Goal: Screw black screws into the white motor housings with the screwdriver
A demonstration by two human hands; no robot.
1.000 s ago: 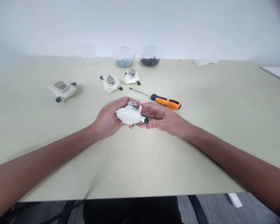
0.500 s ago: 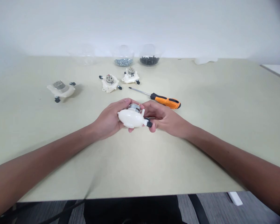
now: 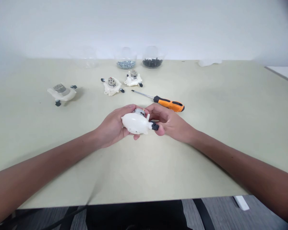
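A white plastic motor housing [image 3: 135, 123] with a silver motor [image 3: 139, 111] set in it is held above the middle of the table. My left hand [image 3: 114, 126] is closed round its left side, thumb on top beside the motor. On the other side, the thumb and fingers of my right hand [image 3: 174, 123] pinch the small black rubber foot [image 3: 155, 126] that sticks out from the housing. The fingers behind the housing are partly hidden. Just beyond my right hand lies a screwdriver [image 3: 169, 103] with an orange and black handle, its tip toward the left.
Three similar motor housings lie beyond my hands: one at the left [image 3: 62, 92], one nearer the middle [image 3: 111, 86] and one behind it [image 3: 133, 79]. Clear bowls at the back hold silver screws [image 3: 126, 65] and black rubber pieces [image 3: 152, 62]. A white piece [image 3: 209, 63] lies back right.
The housing has tilted slightly in my hands, so more of its smooth rounded side shows. Both hands stay in nearly the same place with their hold kept.
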